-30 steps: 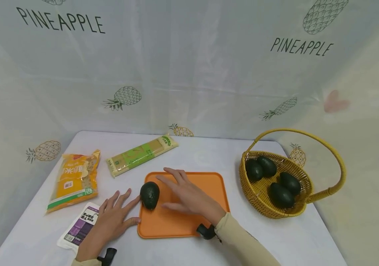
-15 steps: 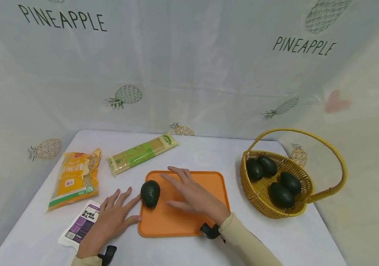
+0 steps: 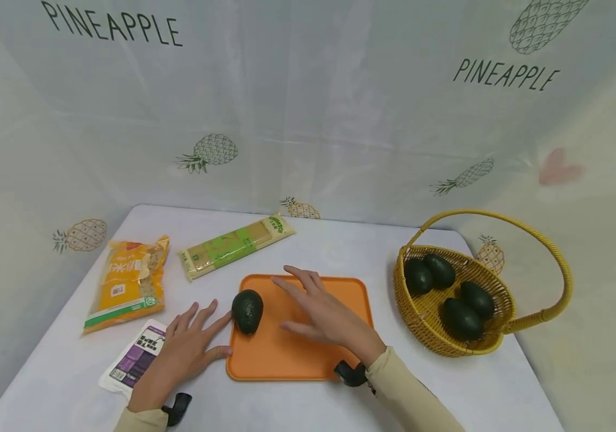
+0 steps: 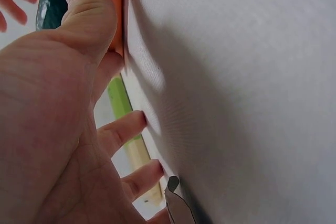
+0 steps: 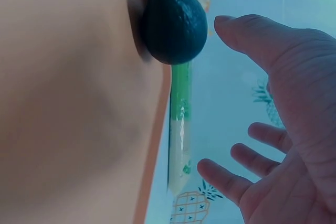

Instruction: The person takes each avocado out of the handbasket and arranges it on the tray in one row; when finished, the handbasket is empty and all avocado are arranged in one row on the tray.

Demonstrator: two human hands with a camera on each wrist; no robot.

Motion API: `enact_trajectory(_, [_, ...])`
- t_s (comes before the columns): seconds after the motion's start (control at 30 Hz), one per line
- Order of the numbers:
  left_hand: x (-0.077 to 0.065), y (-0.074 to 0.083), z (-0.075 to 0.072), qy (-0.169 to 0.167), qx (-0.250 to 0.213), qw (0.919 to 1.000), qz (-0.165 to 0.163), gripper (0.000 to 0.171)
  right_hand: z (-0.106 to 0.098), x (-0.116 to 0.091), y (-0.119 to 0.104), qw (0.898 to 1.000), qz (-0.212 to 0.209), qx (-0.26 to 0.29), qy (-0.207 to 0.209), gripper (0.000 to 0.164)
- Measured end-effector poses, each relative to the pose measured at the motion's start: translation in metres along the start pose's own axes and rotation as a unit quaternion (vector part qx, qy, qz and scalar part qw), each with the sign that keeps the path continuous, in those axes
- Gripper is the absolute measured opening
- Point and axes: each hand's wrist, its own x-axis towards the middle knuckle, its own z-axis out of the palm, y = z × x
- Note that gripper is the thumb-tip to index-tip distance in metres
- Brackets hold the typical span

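Observation:
A dark green avocado (image 3: 247,311) lies near the left edge of an orange tray (image 3: 297,363). My left hand (image 3: 184,351) is spread at the tray's left side, its thumb and index finger at the rim; the head view does not show clearly whether the index fingertip touches the avocado. Over the tray, to the right of the avocado, hovers my right hand (image 3: 326,312) with fingers apart. The right wrist view shows a gap between that hand's thumb and the avocado (image 5: 176,23). Neither hand holds anything.
On the right stands a yellow wicker basket (image 3: 421,324) with a tall handle and several avocados inside. A long green-and-beige packet (image 3: 236,246) lies behind the tray. An orange bag (image 3: 128,282) is at the left, and a purple-and-white packet (image 3: 136,359) lies partly under the left hand.
My right hand has drifted slightly right, away from the avocado. The left hand keeps its place beside the tray, and the avocado stays put. The whole head view has shifted a little.

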Motion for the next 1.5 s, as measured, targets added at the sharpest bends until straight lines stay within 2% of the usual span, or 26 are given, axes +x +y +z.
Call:
enact_trajectory(0.27, [0.003, 0.001, 0.0, 0.003, -0.002, 1.0, 0.007, 0.079, -0.006, -0.011, 0.006, 1.0, 0.0, -0.012, 0.016, 0.083])
enact_trajectory(0.6, [0.005, 0.002, -0.003, -0.006, -0.003, 1.0, 0.001, 0.08, -0.017, -0.03, 0.019, 0.998, 0.051, 0.011, 0.028, 0.083])
enact_trajectory(0.8, [0.007, 0.003, -0.004, -0.015, -0.001, 0.9999, -0.004, 0.08, -0.019, -0.041, 0.027, 0.997, 0.067, 0.003, 0.04, 0.082])
enact_trajectory(1.23, [0.0, -0.002, 0.001, -0.01, 0.009, 0.9999, -0.003, 0.081, -0.026, -0.063, 0.04, 0.994, 0.068, -0.026, 0.078, 0.08])
enact_trajectory(1.5, [0.001, -0.003, 0.003, -0.006, -0.008, 0.9999, -0.008, 0.08, -0.043, -0.074, 0.047, 0.993, 0.049, -0.059, 0.095, 0.074])
